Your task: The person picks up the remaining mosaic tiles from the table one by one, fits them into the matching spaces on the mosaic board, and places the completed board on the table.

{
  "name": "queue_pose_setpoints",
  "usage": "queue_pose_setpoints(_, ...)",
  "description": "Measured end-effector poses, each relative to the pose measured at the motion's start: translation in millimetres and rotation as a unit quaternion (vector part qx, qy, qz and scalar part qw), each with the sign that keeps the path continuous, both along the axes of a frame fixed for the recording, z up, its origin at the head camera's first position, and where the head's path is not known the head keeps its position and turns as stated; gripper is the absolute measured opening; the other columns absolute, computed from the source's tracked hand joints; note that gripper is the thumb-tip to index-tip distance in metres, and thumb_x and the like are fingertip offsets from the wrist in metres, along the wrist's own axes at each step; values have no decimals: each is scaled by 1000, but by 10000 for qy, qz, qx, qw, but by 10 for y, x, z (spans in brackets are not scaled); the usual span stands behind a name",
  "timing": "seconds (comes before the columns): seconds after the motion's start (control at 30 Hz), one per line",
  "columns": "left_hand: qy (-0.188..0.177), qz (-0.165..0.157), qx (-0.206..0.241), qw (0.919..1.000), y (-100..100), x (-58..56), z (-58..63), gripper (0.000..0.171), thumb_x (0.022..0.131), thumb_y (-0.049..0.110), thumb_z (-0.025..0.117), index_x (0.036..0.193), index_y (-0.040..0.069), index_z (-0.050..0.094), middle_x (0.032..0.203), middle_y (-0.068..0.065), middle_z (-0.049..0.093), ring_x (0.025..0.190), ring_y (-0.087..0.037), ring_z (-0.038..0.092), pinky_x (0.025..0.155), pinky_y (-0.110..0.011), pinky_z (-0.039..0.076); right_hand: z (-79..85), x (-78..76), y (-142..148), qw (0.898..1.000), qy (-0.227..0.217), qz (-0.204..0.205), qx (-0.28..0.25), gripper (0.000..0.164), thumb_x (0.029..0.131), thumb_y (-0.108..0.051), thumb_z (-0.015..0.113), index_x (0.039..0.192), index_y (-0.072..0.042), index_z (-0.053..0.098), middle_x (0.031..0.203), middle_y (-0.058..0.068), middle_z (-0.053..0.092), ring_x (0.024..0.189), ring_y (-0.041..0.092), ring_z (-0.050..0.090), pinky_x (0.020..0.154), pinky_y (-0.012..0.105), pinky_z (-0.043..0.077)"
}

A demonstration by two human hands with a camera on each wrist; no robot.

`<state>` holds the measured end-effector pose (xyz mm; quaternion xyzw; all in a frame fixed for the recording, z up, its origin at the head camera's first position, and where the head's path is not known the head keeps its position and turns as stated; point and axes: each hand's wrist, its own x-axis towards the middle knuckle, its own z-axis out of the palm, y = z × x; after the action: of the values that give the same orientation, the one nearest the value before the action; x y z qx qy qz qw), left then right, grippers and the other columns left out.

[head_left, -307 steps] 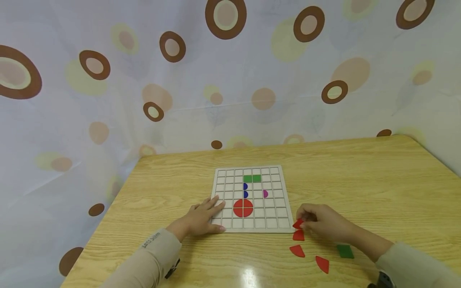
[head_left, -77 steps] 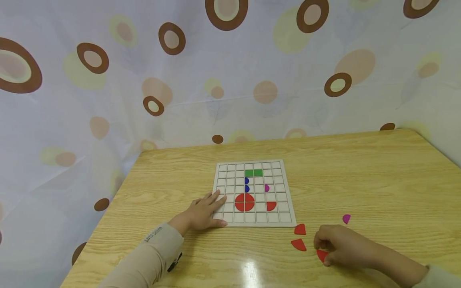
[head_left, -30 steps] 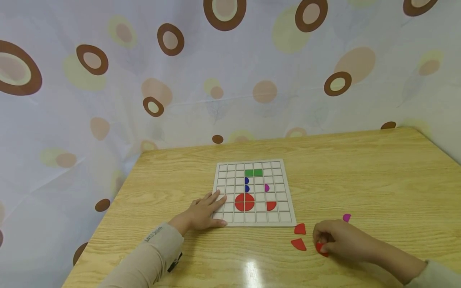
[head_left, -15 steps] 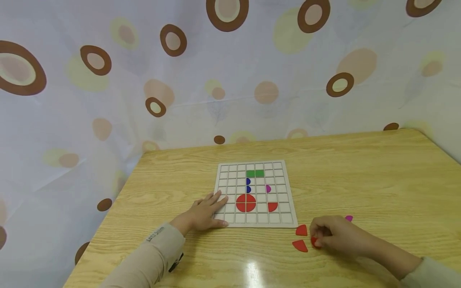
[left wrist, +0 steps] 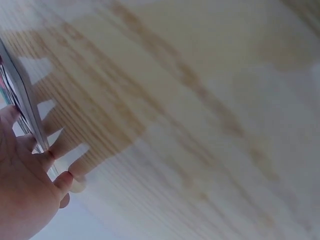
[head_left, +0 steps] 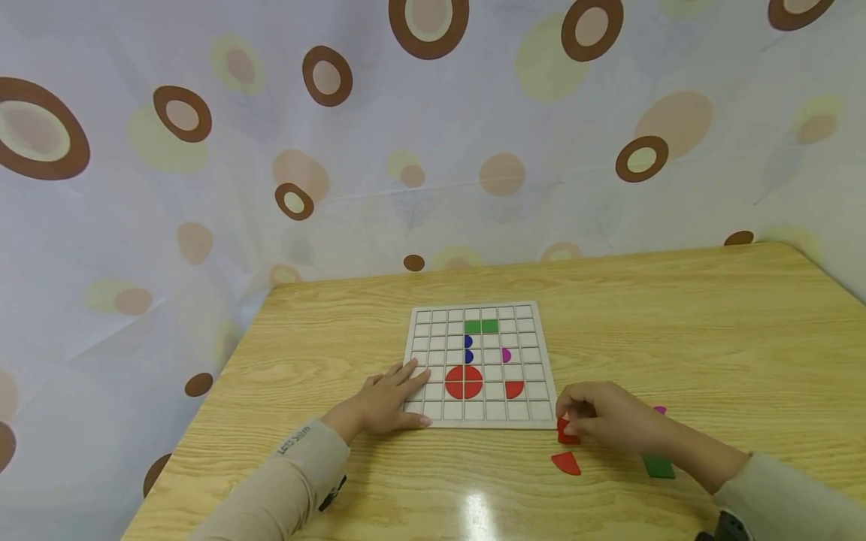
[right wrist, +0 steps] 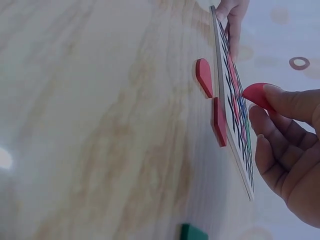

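Observation:
My left hand [head_left: 389,398] lies with fingers spread over the left edge of a white grid board [head_left: 433,413]. Near the board's lower right corner, my right hand [head_left: 609,413] pinches a red quarter-circle piece [right wrist: 257,94] between thumb and fingers, lifted off the table. Just below that hand lies another red quarter-circle piece [right wrist: 219,122], partly covered in the head view. A further red quarter-circle piece [head_left: 566,463] lies closer to the front. On the board sit a red full circle of quarter pieces [head_left: 455,373] and a single red quarter [head_left: 514,389].
The board also bears two green squares [head_left: 481,326], two blue half-circles [head_left: 468,356] and a purple half-circle [head_left: 506,355]. Right of the board, a green square [head_left: 659,466] and a purple piece [head_left: 659,409] lie partly behind my right forearm. A patterned cloth [head_left: 433,218] hangs behind the table.
A red quarter has come onto the board's lower right since the oldest frame. My right hand has since taken another from the table and moved left toward the board. My left hand stays put.

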<state>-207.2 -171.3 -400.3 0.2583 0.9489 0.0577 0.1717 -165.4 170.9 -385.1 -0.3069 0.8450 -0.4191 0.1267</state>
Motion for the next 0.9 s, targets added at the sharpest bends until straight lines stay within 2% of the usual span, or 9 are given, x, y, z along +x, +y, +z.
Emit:
queue_pose_setpoints(0.17,-6,42,26,10000,3,10,1,76,78,58,45,139,21,19,144,-7,8,129,-27,7,96,-50,16,26,-83,-90,9998,-153,-76,-78,7,79,-6,60,86,-7,57,76,-2,52,69,10,48,60,22,43)
queue_pose_setpoints(0.5,8,51,-47,10000,12,-7,-37,75,78,58,44,139,22,18,144,-6,7,129,-26,6,96,-49,16,55,-235,-216,9996,-85,-271,95,12,78,-2,61,87,-8,58,78,-1,52,72,17,47,60,22,43)
queue_pose_setpoints(0.7,72,27,-54,10000,-3,-18,-42,77,78,59,44,139,21,18,144,-7,8,129,-28,7,96,-50,16,46,-297,-272,9995,-180,-241,3,12,77,0,61,87,-6,58,79,0,53,71,17,48,61,23,44)
queue_pose_setpoints(0.9,-4,68,-78,9999,12,-5,6,75,79,57,45,139,21,19,144,-7,8,129,-27,7,96,-49,16,13,-361,-315,9998,-78,-190,4,11,78,-1,61,87,-6,58,82,1,56,73,16,49,64,23,45)
